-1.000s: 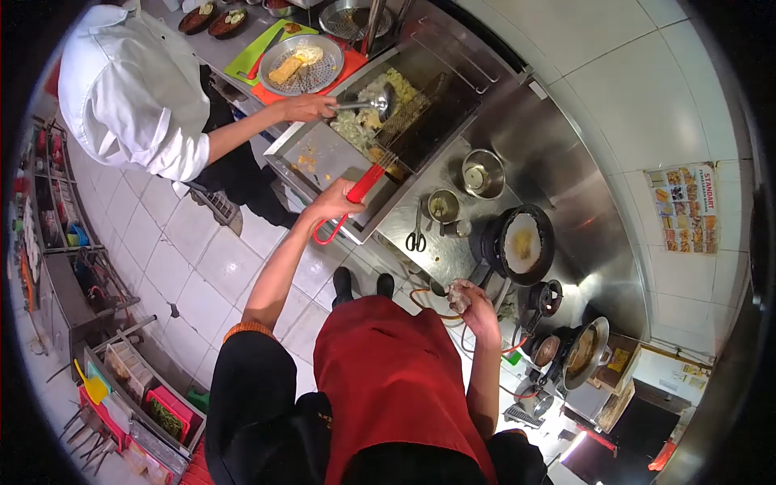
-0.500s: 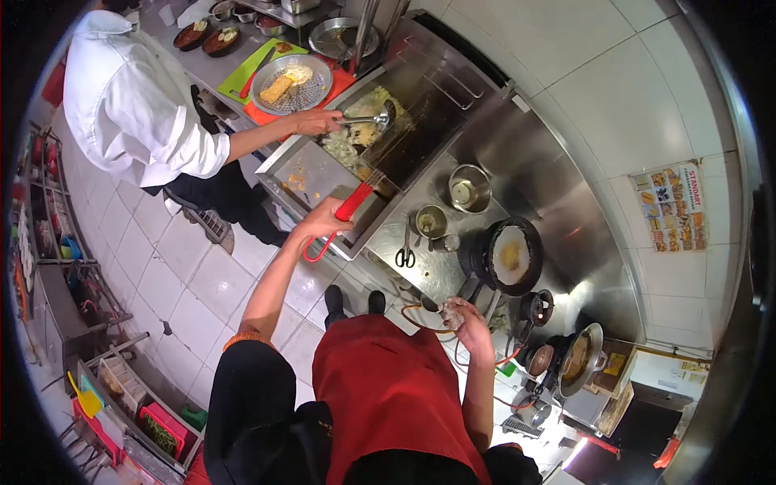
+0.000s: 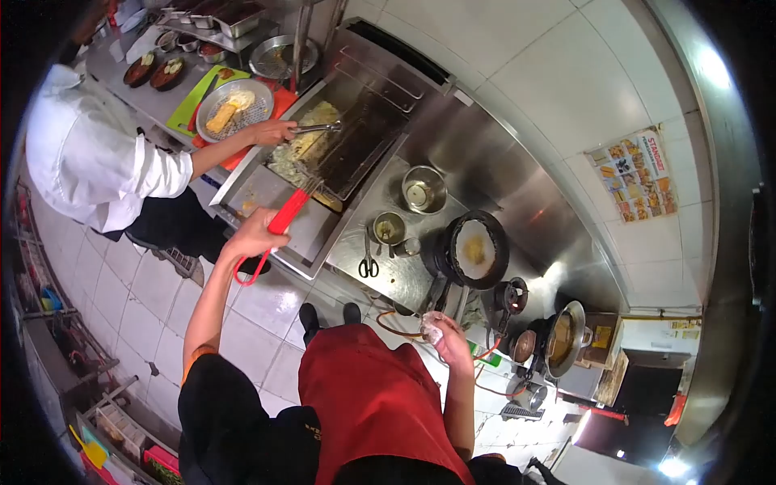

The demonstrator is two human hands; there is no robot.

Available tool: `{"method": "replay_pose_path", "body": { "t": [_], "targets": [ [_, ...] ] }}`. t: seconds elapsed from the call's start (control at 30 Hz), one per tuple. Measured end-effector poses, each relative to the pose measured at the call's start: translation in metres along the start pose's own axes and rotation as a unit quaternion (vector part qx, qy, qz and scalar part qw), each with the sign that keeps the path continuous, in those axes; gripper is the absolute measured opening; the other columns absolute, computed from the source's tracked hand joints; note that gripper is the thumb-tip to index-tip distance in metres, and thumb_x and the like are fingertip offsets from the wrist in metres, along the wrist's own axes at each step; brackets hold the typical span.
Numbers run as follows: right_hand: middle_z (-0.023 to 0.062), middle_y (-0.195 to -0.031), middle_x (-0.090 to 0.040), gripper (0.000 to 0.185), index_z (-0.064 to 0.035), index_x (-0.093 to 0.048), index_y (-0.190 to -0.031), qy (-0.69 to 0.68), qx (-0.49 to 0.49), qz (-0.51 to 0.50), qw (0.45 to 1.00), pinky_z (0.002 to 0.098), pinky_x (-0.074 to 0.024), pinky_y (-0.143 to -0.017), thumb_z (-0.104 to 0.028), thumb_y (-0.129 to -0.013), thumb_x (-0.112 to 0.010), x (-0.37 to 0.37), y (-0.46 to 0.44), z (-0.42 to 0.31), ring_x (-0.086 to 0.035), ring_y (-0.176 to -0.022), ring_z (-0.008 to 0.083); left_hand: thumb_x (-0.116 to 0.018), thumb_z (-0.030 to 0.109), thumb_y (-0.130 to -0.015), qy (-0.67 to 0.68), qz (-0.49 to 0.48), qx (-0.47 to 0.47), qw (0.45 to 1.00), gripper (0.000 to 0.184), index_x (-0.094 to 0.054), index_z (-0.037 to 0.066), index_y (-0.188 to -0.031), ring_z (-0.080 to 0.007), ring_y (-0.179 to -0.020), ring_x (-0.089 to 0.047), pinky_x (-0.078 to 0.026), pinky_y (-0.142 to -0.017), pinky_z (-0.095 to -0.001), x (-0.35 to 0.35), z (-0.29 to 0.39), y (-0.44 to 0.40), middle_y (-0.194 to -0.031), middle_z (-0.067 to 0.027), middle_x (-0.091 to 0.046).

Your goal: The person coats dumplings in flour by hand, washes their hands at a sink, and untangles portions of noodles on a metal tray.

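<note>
My left hand (image 3: 255, 234) is wrapped round the red handle (image 3: 288, 212) of a wire fryer basket (image 3: 360, 145), which lies over the steel fryer (image 3: 311, 250). Pale food (image 3: 303, 153) sits in the fryer beside the basket. My right hand (image 3: 449, 339) is raised in front of the red apron, its fingers closed on a crumpled whitish cloth or tissue (image 3: 432, 327). Nearest to it on the stove is a black pan (image 3: 499, 257) holding a round pale crepe-like food (image 3: 475, 249) with a yellow-brown middle.
At the left a co-worker in white (image 3: 97, 153) holds a ladle (image 3: 319, 128) over the fryer. Scissors (image 3: 369, 265), steel bowls (image 3: 423, 191) and a wok (image 3: 564, 339) stand along the counter and stove. A perforated tray (image 3: 259, 109) holds fried food. Orange hoses hang below.
The whole view has swung, so the counter and stove appear further left. Both my hands keep their holds. The co-worker's ladle has shifted within the fryer.
</note>
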State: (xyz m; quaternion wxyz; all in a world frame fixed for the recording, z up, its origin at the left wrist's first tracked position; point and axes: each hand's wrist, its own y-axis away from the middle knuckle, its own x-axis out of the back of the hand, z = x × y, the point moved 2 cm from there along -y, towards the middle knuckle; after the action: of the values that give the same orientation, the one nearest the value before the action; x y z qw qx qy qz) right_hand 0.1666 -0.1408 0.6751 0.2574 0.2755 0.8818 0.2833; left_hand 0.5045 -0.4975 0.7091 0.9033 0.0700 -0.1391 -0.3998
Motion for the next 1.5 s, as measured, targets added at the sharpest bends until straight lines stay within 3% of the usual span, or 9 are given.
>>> {"method": "replay_pose_path", "body": {
  "t": [0.13, 0.37, 0.67, 0.73, 0.9, 0.97, 1.13, 1.33, 1.5],
  "targets": [
    [0.0105, -0.095, -0.067, 0.019, 0.0019, -0.060, -0.108, -0.016, -0.002, 0.004, 1.000, 0.0286, -0.0521, -0.063, -0.006, -0.091, -0.056, 0.002, 0.004, 0.002, -0.065, -0.077, 0.0176, -0.065, 0.003, -0.071, 0.080, 0.013, 0.029, 0.996, 0.014, -0.053, 0.005, -0.066, -0.0060, -0.054, -0.048, -0.036, -0.049, -0.0258, 0.000, -0.015, 0.007, -0.058, 0.0027, -0.050],
    [0.0101, -0.097, -0.066, 0.020, 0.0015, -0.059, -0.109, 0.017, -0.008, -0.014, 1.000, 0.0300, -0.0538, -0.068, -0.005, -0.092, -0.054, -0.012, -0.008, -0.004, -0.065, -0.081, 0.0185, -0.067, 0.009, -0.071, -0.023, 0.000, 0.013, 1.000, 0.011, -0.057, 0.005, -0.067, -0.0063, -0.055, -0.050, -0.039, -0.051, -0.0261, 0.006, -0.029, -0.036, -0.059, 0.0026, -0.054],
    [0.0103, -0.101, -0.066, 0.022, 0.0003, -0.059, -0.113, 0.000, -0.024, -0.060, 0.998, 0.0338, -0.0559, -0.071, -0.006, -0.094, -0.050, -0.011, -0.015, 0.004, -0.065, -0.086, 0.0196, -0.067, 0.010, -0.074, 0.045, 0.018, -0.021, 0.999, 0.015, -0.058, 0.005, -0.064, -0.0062, -0.055, -0.051, -0.040, -0.051, -0.0259, -0.026, -0.087, -0.075, -0.059, 0.0028, -0.055],
    [0.0132, -0.097, -0.065, 0.020, 0.0019, -0.057, -0.110, 0.004, -0.033, -0.037, 0.999, 0.0294, -0.0514, -0.068, -0.004, -0.093, -0.046, -0.018, -0.011, 0.002, -0.063, -0.081, 0.0203, -0.067, 0.010, -0.074, 0.071, 0.022, -0.025, 0.997, 0.015, -0.057, 0.005, -0.065, -0.0066, -0.054, -0.051, -0.040, -0.050, -0.0265, -0.035, -0.096, -0.069, -0.059, 0.0024, -0.055],
    [0.0138, -0.096, -0.066, 0.020, 0.0012, -0.057, -0.109, 0.009, -0.034, -0.030, 0.999, 0.0288, -0.0505, -0.065, -0.005, -0.094, -0.046, -0.018, -0.012, 0.003, -0.063, -0.078, 0.0206, -0.066, 0.009, -0.073, 0.058, 0.043, -0.009, 0.997, 0.014, -0.056, 0.005, -0.065, -0.0079, -0.055, -0.052, -0.040, -0.050, -0.0276, -0.037, -0.117, -0.071, -0.059, 0.0003, -0.055],
    [0.0098, -0.100, -0.067, 0.022, 0.0006, -0.060, -0.113, 0.000, -0.027, -0.058, 0.998, 0.0322, -0.0550, -0.070, -0.007, -0.094, -0.052, -0.014, -0.015, 0.005, -0.065, -0.084, 0.0193, -0.066, 0.010, -0.072, -0.016, 0.064, -0.034, 0.997, 0.014, -0.055, 0.004, -0.065, -0.0084, -0.055, -0.053, -0.041, -0.051, -0.0280, -0.023, -0.128, -0.073, -0.059, -0.0004, -0.056],
    [0.0095, -0.096, -0.067, 0.020, 0.0011, -0.060, -0.110, -0.006, -0.036, -0.075, 0.996, 0.0282, -0.0510, -0.065, -0.007, -0.094, -0.052, -0.012, -0.017, 0.012, -0.064, -0.079, 0.0178, -0.067, 0.010, -0.072, -0.051, 0.036, 0.002, 0.998, 0.015, -0.055, 0.002, -0.067, -0.0085, -0.056, -0.054, -0.041, -0.051, -0.0278, -0.010, -0.096, -0.058, -0.060, -0.0010, -0.056],
    [0.0138, -0.097, -0.066, 0.019, 0.0022, -0.058, -0.108, -0.004, -0.040, -0.073, 0.996, 0.0277, -0.0492, -0.064, -0.006, -0.094, -0.048, -0.020, -0.020, 0.010, -0.063, -0.078, 0.0208, -0.066, 0.008, -0.075, -0.023, 0.091, -0.079, 0.992, 0.014, -0.053, 0.004, -0.070, -0.0051, -0.055, -0.047, -0.036, -0.050, -0.0262, -0.019, -0.077, -0.053, -0.059, 0.0029, -0.051],
    [0.0135, -0.098, -0.065, 0.020, 0.0021, -0.058, -0.109, -0.001, -0.036, -0.058, 0.998, 0.0275, -0.0489, -0.064, -0.006, -0.094, -0.048, -0.019, -0.019, 0.008, -0.062, -0.079, 0.0203, -0.067, 0.011, -0.078, 0.035, 0.069, -0.043, 0.996, 0.014, -0.056, 0.005, -0.071, -0.0050, -0.058, -0.048, -0.037, -0.051, -0.0252, -0.037, -0.072, -0.053, -0.063, 0.0033, -0.054]
  ]
}}
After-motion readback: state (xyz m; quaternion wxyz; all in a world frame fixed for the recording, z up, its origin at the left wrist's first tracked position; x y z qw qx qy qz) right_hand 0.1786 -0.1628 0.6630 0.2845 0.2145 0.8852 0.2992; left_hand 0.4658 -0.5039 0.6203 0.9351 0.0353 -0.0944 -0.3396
